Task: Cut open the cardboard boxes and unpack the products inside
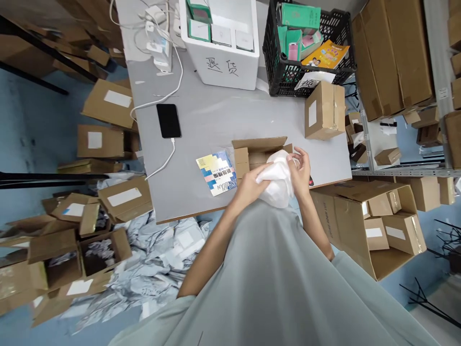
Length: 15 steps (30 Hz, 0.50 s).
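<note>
A crumpled white wrapping sheet [277, 178], thin like a plastic bag or foam, hangs between my hands at the table's front edge. My left hand [252, 183] pinches its left side. My right hand [300, 169] grips it at the upper right with the fingers bent. What may be inside the wrapping is hidden. Just behind it stands an open cardboard box [242, 161] with its flaps up, partly covered by the sheet and my hands. Left of the box lies a blue, yellow and white booklet [216, 173].
On the table [219, 113] are a plugged-in phone [169, 120], a power strip [160, 50], a white foam box [226, 67], a black crate [288, 79] and a closed carton [324, 109]. A large open carton [345, 226] stands right; discarded boxes and grey mailers [162, 259] lie left.
</note>
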Each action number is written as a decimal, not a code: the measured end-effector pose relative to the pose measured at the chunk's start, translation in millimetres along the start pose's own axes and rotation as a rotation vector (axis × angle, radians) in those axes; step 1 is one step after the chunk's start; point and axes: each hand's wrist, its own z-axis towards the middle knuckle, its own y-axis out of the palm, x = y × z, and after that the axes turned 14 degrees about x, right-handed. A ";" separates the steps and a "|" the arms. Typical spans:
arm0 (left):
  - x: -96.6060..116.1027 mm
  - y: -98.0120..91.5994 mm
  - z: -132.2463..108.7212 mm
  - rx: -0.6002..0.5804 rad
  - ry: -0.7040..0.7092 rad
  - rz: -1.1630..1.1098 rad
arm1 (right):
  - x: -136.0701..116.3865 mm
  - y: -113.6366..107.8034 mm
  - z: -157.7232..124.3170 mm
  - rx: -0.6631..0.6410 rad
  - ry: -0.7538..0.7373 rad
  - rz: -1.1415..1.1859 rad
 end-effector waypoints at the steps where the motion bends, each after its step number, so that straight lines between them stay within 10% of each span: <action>1: -5.0 2.2 1.7 0.076 -0.027 -0.029 | -0.4 -3.7 -1.5 -0.040 -0.064 -0.018; 9: -23.5 15.7 22.9 0.168 -0.108 -0.107 | 12.1 -7.8 5.6 -0.477 -0.304 -0.406; 15: -33.1 34.0 27.7 0.106 0.055 0.521 | 21.0 38.9 49.5 -0.546 -0.259 -0.920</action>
